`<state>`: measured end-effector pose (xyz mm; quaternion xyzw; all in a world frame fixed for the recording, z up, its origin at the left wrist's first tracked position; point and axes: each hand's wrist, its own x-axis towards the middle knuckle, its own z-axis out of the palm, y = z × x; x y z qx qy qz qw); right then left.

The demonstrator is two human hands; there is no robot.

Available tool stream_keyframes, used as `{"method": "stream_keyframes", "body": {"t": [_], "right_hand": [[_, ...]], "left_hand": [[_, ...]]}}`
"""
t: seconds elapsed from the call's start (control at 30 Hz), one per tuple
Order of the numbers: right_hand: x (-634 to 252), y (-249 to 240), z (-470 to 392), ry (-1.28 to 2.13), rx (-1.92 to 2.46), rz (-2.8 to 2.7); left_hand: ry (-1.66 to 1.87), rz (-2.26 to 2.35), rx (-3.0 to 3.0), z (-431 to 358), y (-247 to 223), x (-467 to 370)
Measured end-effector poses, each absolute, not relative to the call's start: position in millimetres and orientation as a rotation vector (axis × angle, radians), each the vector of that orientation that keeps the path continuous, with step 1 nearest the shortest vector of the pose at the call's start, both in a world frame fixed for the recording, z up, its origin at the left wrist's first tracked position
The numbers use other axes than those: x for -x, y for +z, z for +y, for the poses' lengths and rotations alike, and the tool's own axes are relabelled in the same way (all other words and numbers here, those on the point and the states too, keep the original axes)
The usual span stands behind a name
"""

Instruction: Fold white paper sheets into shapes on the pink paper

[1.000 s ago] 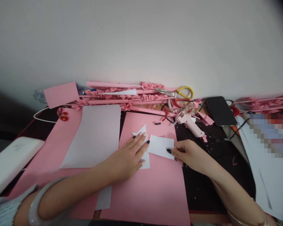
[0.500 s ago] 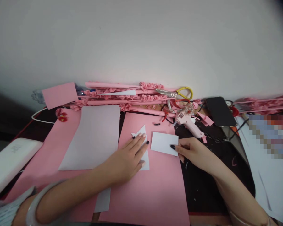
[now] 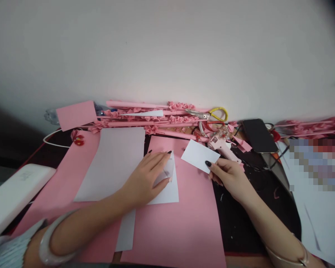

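My right hand (image 3: 229, 176) pinches a small white paper rectangle (image 3: 198, 153) by its lower right corner, thumb on top, tilted above the pink sheet's edge. My left hand (image 3: 146, 176) is curled over a small folded white paper piece (image 3: 168, 168), its thumb and fingertips at the piece's edges; the palm hides part of it. Beneath that lies another white paper piece (image 3: 170, 195), flat on the pink sheet (image 3: 178, 230). A larger white sheet (image 3: 111, 160) lies left of my left hand, and a white strip (image 3: 126, 230) shows below my forearm.
Behind lie pink paper flower stems (image 3: 136, 124), yellow-handled scissors (image 3: 218, 112) and a pink glue gun (image 3: 225, 147). A black phone (image 3: 261, 136) lies right of them. At the left are a white power bank (image 3: 25, 186) and a pink card (image 3: 76, 115).
My left hand has gone from lying flat on the white paper to curling round a folded piece. My right hand has raised and tilted its white rectangle.
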<state>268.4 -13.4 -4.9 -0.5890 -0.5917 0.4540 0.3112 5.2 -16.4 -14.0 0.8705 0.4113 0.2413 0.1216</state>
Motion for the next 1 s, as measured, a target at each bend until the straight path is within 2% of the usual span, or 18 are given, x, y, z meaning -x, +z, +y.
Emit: {"method": "stream_keyframes", "body": {"t": [0.13, 0.23, 0.4, 0.67, 1.0], "right_hand": [[-265.9, -4.4, -13.9, 1.237, 1.483, -1.627], [-262.5, -1.9, -17.3, 1.307, 1.381, -1.767], [-253.1, -0.5, -24.7, 1.339, 1.314, -2.012], [-235.6, -2.2, -36.2, 0.996, 1.382, -1.855], [-232.8, -6.4, -41.0, 0.665, 1.287, -2.003]], "left_hand": [[0.811, 1.189, -2.417, -17.5, -11.5, -5.3], [0.9, 1.096, -2.1, -21.0, -7.6, -5.9], [0.646, 0.894, -1.463, -26.7, -2.4, -13.2], [0.584, 0.841, -1.067, -28.6, -10.4, -21.4], [0.609, 0.807, -0.781, -30.2, -13.4, -26.2]]}}
